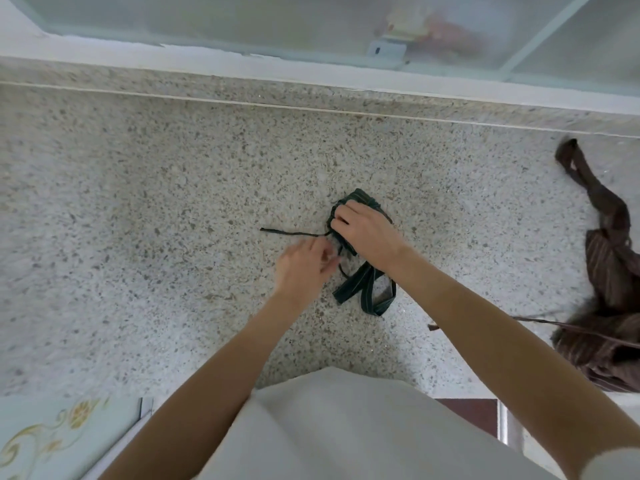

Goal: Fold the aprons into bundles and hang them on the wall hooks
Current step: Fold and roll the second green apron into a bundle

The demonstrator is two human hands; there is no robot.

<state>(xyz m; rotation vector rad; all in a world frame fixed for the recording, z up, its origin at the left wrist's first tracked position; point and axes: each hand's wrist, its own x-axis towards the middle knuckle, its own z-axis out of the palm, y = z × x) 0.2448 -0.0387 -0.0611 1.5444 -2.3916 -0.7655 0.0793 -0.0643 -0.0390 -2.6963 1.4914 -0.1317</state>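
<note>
Near the middle of the speckled bench the right hand presses down on the dark green apron bundle, fingers curled over its top; the left hand, blurred, seems to pinch the thin tie string; soft, light cloth that would spring loose, so keep hold of the roll; a brown striped apron lies crumpled at the right edge.

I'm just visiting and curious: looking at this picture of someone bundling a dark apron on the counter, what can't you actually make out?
Head view:
- Dark green apron bundle: mostly hidden under the right hand.
- Left hand: blurred, so whether it pinches the thin tie string is unclear.
- Brown striped apron: cut off by the right edge.
- Items behind the frosted cabinet panel: only blurred colours.
- Wall hooks: not in view.
</note>
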